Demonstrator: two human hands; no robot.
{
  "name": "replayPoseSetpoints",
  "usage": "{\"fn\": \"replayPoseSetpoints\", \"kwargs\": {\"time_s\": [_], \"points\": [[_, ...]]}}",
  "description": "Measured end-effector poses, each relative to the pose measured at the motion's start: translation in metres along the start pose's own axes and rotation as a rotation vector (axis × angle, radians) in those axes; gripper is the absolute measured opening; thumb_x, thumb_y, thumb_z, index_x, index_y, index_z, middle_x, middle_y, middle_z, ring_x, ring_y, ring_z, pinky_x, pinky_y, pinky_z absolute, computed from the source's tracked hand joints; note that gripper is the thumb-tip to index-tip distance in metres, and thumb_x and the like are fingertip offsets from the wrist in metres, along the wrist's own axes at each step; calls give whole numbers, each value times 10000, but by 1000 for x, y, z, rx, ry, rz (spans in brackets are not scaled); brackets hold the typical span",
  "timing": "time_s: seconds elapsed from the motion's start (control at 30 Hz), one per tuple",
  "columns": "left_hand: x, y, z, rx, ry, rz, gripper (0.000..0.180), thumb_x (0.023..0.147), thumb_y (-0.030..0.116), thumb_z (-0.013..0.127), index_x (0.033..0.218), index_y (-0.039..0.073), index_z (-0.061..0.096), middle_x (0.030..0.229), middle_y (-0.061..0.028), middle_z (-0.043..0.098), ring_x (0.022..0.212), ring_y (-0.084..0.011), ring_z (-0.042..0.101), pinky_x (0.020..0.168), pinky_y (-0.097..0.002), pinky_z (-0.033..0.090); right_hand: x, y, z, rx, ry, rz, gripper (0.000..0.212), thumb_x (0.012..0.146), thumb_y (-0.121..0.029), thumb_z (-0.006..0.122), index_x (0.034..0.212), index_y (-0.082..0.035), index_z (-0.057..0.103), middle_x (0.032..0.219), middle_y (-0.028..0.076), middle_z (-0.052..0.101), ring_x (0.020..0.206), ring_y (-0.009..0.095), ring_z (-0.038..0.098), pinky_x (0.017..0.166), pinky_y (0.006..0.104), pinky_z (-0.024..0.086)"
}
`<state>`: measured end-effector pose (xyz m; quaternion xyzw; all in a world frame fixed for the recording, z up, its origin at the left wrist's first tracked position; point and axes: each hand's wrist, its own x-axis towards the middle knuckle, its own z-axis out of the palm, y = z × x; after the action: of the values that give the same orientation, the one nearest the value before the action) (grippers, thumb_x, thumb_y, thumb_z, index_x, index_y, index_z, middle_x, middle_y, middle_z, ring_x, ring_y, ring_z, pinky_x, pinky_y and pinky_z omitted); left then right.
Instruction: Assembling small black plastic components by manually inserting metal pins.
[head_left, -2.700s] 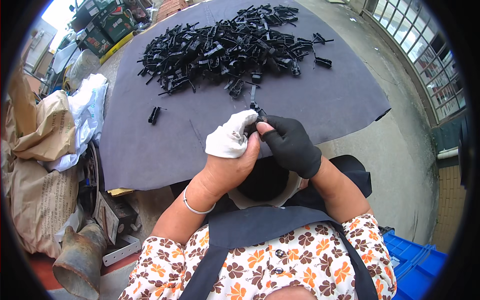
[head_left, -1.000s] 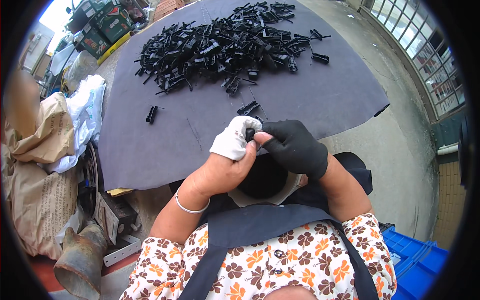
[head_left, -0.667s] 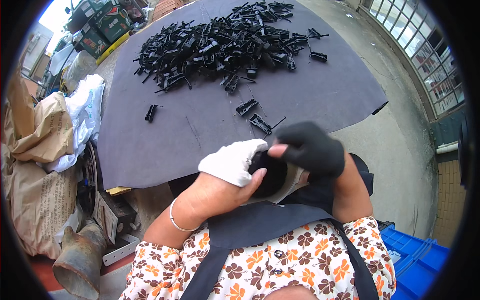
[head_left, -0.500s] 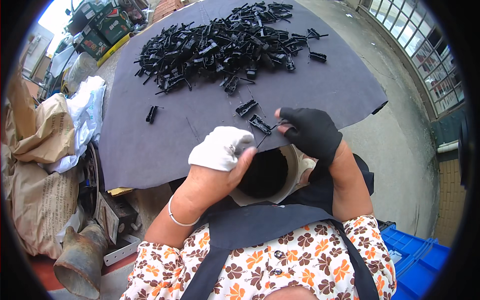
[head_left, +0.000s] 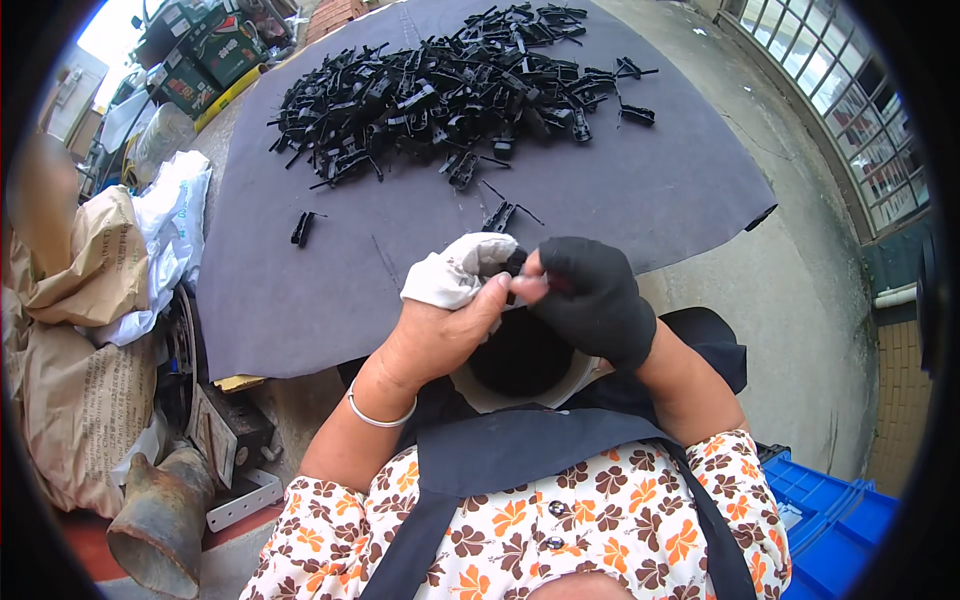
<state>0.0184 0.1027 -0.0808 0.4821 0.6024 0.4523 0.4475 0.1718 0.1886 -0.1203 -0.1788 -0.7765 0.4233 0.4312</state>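
Note:
Just above the near edge of the grey-covered table (head_left: 290, 300), my two hands meet around one small black plastic part (head_left: 516, 262). My left hand (head_left: 455, 285), in a white fingerless glove, is closed on it. Thumb and fingertips of my right hand (head_left: 592, 300), in a black fingerless glove, pinch at its right side, slightly blurred. Most of the part is hidden by fingers. Just beyond lies another black part (head_left: 498, 217) with thin stems. A large pile of such parts (head_left: 430, 95) covers the far table, and a single part (head_left: 302, 229) sits apart at left.
Below my hands stands a round bucket (head_left: 468, 388) with a dark inside. Brown paper sacks (head_left: 85, 400), a white bag (head_left: 172, 225) and a rusty pipe (head_left: 165, 525) crowd the left side. Blue crates (head_left: 840, 520) stand at lower right, a barred window (head_left: 840, 90) beyond.
Both hands have come together at the table edge. The black part that lay before them, its stem at my right fingertips, is now held up between them.

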Motion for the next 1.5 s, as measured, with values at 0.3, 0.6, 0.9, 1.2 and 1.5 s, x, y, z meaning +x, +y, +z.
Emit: {"fn": "replayPoseSetpoints", "kwargs": {"time_s": [0.3, 0.6, 0.9, 1.2, 1.5], "points": [[1, -8, 5, 198, 99, 262, 239, 811, -31, 581, 1049, -50, 577, 823, -34, 622, 697, -52, 530, 614, -206, 451, 9, -4, -10, 168, -222, 346, 151, 878, -141, 565, 821, -5, 596, 648, 24, 525, 623, 77, 444, 581, 251, 395], [2, -14, 14, 605, 334, 607, 242, 743, 36, 630, 982, 12, 594, 862, -153, 641, 764, -315, 632, 690, -324, 503, 2, 2, 6, 105, -160, 278, 200, 889, -188, 543, 896, -1, 612, 753, 190, 612, 634, 321, 586, 602, 340, 457], [2, -10, -4, -112, 130, 192, 214, 903, 83, 538, 1075, -35, 494, 896, -68, 598, 648, -111, 527, 603, -235, 450, 6, 5, -14, -135, -320, 98, 104, 791, -67, 672, 878, -29, 630, 707, 71, 603, 601, 136, 561, 590, 274, 457], [0, -6, 5, -114, -96, 66, 299, 913, 87, 432, 1188, -30, 432, 795, -19, 547, 553, -31, 424, 483, -177, 346, 8, 7, -8, 148, -118, 69, 88, 770, -38, 691, 833, -22, 632, 705, 39, 606, 632, 107, 547, 583, 265, 444], [1, 1, 5, -140, -20, -76, 205, 848, 49, 464, 1047, -2, 471, 701, -37, 517, 577, -123, 475, 575, -270, 446, 12, -1, -13, 164, -337, 303, 198, 887, -175, 548, 826, 2, 614, 657, 55, 557, 601, 116, 480, 588, 289, 421]]}}
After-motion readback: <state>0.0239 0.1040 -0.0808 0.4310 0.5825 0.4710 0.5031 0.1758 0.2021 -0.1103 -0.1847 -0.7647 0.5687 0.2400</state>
